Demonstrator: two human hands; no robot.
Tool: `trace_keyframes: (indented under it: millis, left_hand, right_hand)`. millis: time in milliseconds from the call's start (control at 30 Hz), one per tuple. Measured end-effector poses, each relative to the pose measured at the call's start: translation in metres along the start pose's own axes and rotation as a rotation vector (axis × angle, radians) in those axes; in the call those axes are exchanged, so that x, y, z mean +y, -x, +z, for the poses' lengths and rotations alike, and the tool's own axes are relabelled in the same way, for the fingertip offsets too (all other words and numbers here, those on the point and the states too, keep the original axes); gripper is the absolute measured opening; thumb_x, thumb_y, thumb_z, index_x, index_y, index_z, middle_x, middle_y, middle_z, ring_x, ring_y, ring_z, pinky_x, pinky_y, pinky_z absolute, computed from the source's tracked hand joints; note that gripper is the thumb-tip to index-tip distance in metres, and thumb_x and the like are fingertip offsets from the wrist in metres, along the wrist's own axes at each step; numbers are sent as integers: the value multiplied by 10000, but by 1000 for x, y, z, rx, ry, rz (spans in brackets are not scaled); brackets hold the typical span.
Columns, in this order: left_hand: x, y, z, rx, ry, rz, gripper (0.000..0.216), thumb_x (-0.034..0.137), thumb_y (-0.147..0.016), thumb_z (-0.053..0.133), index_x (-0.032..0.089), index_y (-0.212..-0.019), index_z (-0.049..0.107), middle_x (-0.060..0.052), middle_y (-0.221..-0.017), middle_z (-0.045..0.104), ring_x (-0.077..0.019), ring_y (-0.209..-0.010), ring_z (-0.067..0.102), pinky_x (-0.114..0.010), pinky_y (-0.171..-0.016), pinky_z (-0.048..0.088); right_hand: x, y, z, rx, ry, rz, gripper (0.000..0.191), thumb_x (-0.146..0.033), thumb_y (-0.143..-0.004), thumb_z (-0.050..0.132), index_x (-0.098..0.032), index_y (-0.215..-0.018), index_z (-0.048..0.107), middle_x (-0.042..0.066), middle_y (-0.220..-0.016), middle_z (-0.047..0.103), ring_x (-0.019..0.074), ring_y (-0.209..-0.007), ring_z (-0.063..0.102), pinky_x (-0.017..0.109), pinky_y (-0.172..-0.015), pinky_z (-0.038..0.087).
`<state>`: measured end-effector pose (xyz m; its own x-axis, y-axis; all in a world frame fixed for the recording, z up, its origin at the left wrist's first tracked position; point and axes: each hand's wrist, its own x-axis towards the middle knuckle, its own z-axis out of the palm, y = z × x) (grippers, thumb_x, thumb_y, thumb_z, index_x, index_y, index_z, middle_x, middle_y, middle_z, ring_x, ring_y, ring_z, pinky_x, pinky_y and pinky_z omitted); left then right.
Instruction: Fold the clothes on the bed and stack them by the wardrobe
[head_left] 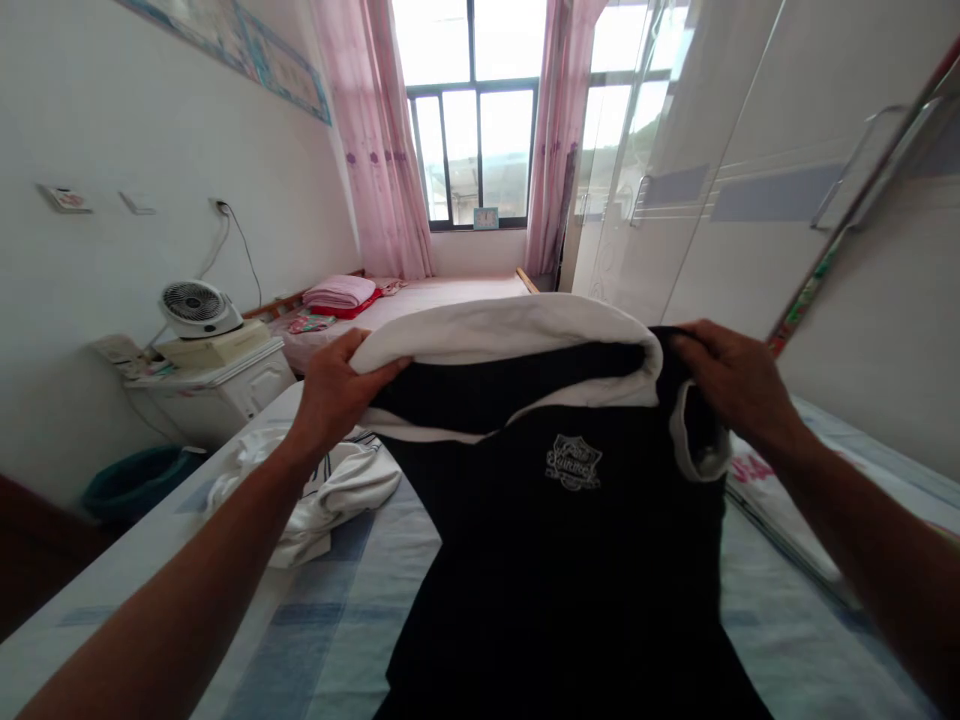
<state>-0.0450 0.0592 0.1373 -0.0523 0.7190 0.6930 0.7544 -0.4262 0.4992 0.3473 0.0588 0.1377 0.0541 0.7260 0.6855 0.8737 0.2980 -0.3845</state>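
Our left hand [334,390] and right hand [731,385] each pinch the black shirt [555,520] shoulders; we keep both grips level.

**What the head view leaves out of sight**

The black short-sleeved shirt with white trim [562,540] runs off the bottom edge, so its hem is unseen. Its small grey chest crest [573,462] is too small to read. The right hand [731,385] has its fingertips buried in the fabric. At lower left, the white crumpled garment [330,495] is partly covered by the left forearm [225,560]. The blue-framed wall poster [247,45] is cut off at the top.
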Motion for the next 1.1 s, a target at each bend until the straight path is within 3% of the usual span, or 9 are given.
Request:
trace_keyframes:
  millis: [167,267,400,500,567,667,733,900,1100]
  left_hand:
    - [1,-82,44,5,-326,162,379,384,-820,576,112,-1082,599,-116,-1043,589,-249,-989,516,-400,-895,369]
    - [-8,-86,76,-87,-349,142,511,308,-804,606,62,-1239,497,-189,-1220,494,-279,-1140,450,-412,-960,343]
    - [-20,-8,67,-288,-312,144,409,268,-786,615,113,-1162,569,-128,-1175,553,-243,-1109,515,-342,-959,388]
    - [-20,80,27,-598,-137,52,350,425,-840,533,215,-1111,606,-70,-1163,574,-212,-1018,582,-323,-906,444]
    - [-20,129,-2,-801,-48,-17,435,465,-807,567,286,-1204,559,-52,-1293,508,-224,-1133,529,-314,-936,433]
    - [-22,173,-31,-894,-43,-137,664,430,-707,676,318,-1323,457,-68,-1363,452,-265,-1194,481,-353,-976,405]
    - [-25,185,-34,-862,-66,-154,644,363,-677,689,295,-1290,503,-82,-1331,478,-278,-1177,486,-381,-987,389]
    - [-19,191,-10,-644,12,-190,238,211,-721,536,219,-906,686,-64,-1026,617,-222,-954,572,-336,-873,434]
    - [9,190,5,-293,603,-642,337,388,-757,575,182,-1021,605,-10,-814,641,-172,-754,593,-256,-678,463]
  right_hand:
    - [6,-74,47,13,130,-16,355,-306,-919,361,-172,-1158,588,111,-1064,631,262,-973,570,413,-875,415]
    - [14,-76,78,-55,147,23,402,-246,-874,436,-106,-1242,518,177,-1191,549,291,-1041,543,443,-887,411]
    - [18,-6,72,-189,102,-41,304,-207,-825,514,-142,-1109,599,109,-1135,586,238,-1014,566,357,-904,421]
    - [10,80,38,-407,-87,-74,197,-344,-878,490,-224,-968,618,24,-947,628,161,-739,600,289,-717,475]
    - [2,137,13,-599,-201,-71,189,-382,-893,477,-242,-881,603,7,-860,618,149,-719,588,266,-671,473]
    - [-10,201,-11,-791,-261,-56,107,-338,-874,521,-255,-861,587,9,-883,611,154,-777,594,263,-697,485]
    - [-17,225,-14,-813,-232,-100,141,-323,-829,585,-272,-960,590,26,-967,611,177,-851,598,289,-742,493]
    - [-34,238,0,-607,-7,-249,307,-245,-758,637,-246,-1061,587,64,-996,613,231,-886,590,358,-759,472]
    - [-45,233,9,-517,107,-180,94,-227,-872,511,-227,-847,601,31,-849,604,193,-788,579,349,-736,416]
